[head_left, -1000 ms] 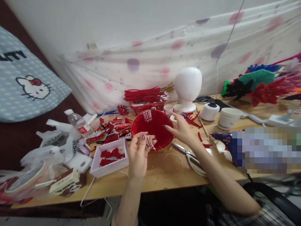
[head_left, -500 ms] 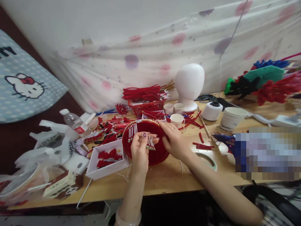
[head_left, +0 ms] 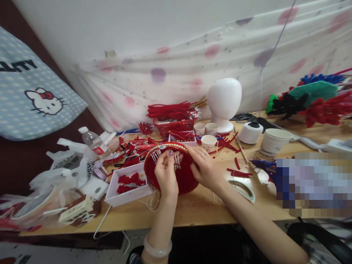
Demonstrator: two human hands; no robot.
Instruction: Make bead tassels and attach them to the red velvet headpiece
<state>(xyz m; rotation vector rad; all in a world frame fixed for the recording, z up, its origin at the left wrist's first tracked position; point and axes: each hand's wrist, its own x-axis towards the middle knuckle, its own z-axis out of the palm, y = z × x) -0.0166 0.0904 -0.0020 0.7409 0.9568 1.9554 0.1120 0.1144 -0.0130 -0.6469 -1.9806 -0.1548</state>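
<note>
A round red velvet piece (head_left: 187, 182), like a hat or headdress base with a gold and bead-trimmed rim, is tilted up before me. My right hand (head_left: 206, 168) grips its upper right rim, thumb on the inner side and fingers over the edge. My left hand (head_left: 167, 176) is closed in a pinch on a short beaded fringe (head_left: 177, 160), held against the red inside just below the rim. Another beaded fringe (head_left: 156, 156) hangs from the rim to the left. The fingers partly hide where the held fringe meets the rim.
Left of the piece stands a white box (head_left: 126, 200) with red decorations. Behind are a red basket (head_left: 176, 126), paper cups (head_left: 208, 142) and a white foam head (head_left: 224, 102). A tape roll (head_left: 244, 190) and a glue gun (head_left: 262, 165) lie to the right; a bottle (head_left: 95, 143) stands left.
My left hand has raised the beaded fringe toward the rim, and its strands now lie against the red inside. The right hand keeps its hold on the edge. The view has shifted slightly.
</note>
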